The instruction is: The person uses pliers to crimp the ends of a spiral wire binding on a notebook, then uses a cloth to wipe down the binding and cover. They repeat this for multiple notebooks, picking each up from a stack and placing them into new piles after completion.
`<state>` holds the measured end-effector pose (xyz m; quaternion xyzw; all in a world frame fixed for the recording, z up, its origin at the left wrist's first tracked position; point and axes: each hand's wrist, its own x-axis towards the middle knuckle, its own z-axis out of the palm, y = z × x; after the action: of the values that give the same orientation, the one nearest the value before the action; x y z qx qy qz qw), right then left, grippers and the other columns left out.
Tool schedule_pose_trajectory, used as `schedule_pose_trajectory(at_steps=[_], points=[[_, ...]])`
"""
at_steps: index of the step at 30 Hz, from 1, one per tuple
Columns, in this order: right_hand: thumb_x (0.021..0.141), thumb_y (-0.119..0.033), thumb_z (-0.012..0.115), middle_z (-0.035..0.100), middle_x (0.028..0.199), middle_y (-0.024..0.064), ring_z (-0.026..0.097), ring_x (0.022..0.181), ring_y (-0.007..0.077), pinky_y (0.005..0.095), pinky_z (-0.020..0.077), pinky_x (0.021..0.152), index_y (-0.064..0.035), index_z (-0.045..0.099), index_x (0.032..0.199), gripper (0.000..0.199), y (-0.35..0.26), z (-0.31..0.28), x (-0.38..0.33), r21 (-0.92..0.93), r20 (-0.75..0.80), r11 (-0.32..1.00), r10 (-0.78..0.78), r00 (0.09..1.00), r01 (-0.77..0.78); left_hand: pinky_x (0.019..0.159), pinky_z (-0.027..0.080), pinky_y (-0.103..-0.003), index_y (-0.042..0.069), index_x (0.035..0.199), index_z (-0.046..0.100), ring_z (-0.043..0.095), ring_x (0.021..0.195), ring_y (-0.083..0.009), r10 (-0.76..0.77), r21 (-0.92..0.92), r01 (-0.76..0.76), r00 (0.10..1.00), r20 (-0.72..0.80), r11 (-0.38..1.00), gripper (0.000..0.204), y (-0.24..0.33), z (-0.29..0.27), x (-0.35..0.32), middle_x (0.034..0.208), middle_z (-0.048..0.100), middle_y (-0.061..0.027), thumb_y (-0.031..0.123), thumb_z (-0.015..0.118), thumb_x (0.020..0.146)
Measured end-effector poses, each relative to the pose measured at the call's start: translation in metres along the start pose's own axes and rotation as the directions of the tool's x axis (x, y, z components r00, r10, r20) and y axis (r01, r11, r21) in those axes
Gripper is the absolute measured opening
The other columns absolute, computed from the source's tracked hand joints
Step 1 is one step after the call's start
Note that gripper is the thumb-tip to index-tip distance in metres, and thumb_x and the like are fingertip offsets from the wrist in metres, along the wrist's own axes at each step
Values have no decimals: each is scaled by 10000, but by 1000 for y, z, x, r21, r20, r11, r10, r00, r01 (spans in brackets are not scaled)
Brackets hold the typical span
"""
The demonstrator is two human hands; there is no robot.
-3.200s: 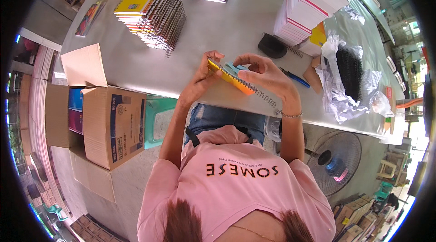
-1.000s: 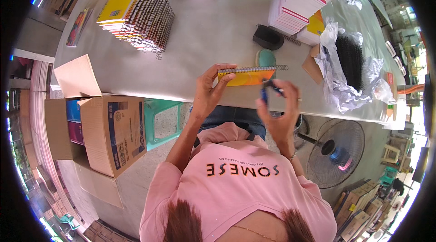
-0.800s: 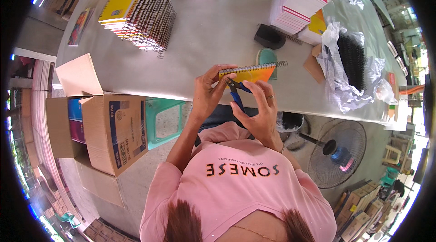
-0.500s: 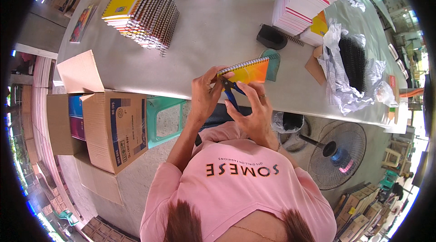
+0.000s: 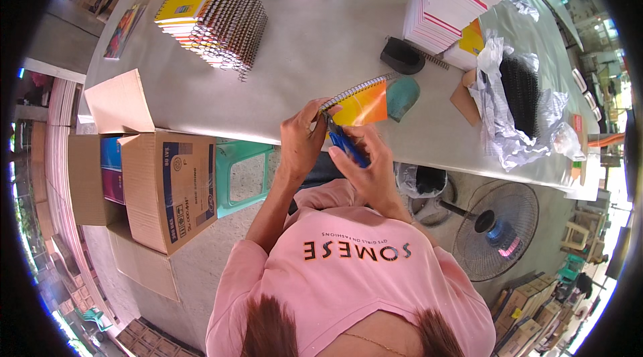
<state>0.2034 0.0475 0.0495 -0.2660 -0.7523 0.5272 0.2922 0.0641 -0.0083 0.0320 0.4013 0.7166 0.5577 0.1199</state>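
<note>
At the table's near edge, my left hand (image 5: 301,139) grips the left end of a spiral notebook (image 5: 365,106) with a yellow and orange cover. A metal coil (image 5: 358,90) runs along its upper edge, and some of the coil sticks out past the right corner. My right hand (image 5: 374,164) is closed round blue-handled pliers (image 5: 348,148). The plier jaws are at the coil's left end, beside my left fingertips; exactly what they bite is hidden. Just right of the notebook lies a teal oval piece (image 5: 404,99).
A tall stack of coil-bound notebooks (image 5: 218,19) stands far left, white page blocks (image 5: 449,9) far right. Nearby are a black hollow piece (image 5: 402,57) and black coils (image 5: 519,99) in plastic wrap. An open carton (image 5: 151,189), green stool (image 5: 234,203) and fan (image 5: 495,230) stand below.
The plier handles, spread before, are now squeezed together in my right hand. The notebook has shifted slightly left and tilted, uncovering more of the teal piece.
</note>
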Motion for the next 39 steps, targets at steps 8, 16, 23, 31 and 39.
schedule_pose_trajectory(at_steps=[8,16,23,31,39], points=[[1022,-315,502,595,914,91,615,735,175,283,495,686,-38,489,1155,308,-20,-31,19,524,590,494,377,714,-694,562,468,-235,17,1075,685,550,621,-60,-103,24,104,994,-26,994,184,5,-1,-1,747,685,-76,23,631,899],[986,-198,580,554,1125,135,575,995,242,359,471,865,-25,495,1257,333,43,-115,32,-176,-263,976,81,961,-130,619,447,-223,-17,1016,686,503,681,-49,-155,-125,128,957,-245,984,198,35,-59,33,752,643,-4,156,683,920],[863,-372,704,459,1321,194,397,1275,376,498,318,1065,-82,493,1322,583,52,-111,41,-696,-205,717,-252,946,39,627,434,-215,-8,988,678,503,713,-37,106,51,-93,837,-537,994,303,66,-162,118,778,607,20,291,633,973],[781,-276,750,378,1401,121,327,1357,351,575,224,1122,-200,533,1310,576,67,-71,53,-693,-73,711,-237,969,122,800,477,-193,15,1287,586,583,917,-55,69,-172,-102,980,-189,980,381,59,-260,220,1086,627,-49,284,505,1029],[806,-272,739,387,1369,92,364,1311,335,581,218,1123,-181,607,1200,426,71,-88,63,-720,-147,688,-281,948,92,946,440,-283,93,1310,602,572,993,-153,245,319,-286,956,164,904,427,93,-267,272,1226,619,-84,242,373,981]])
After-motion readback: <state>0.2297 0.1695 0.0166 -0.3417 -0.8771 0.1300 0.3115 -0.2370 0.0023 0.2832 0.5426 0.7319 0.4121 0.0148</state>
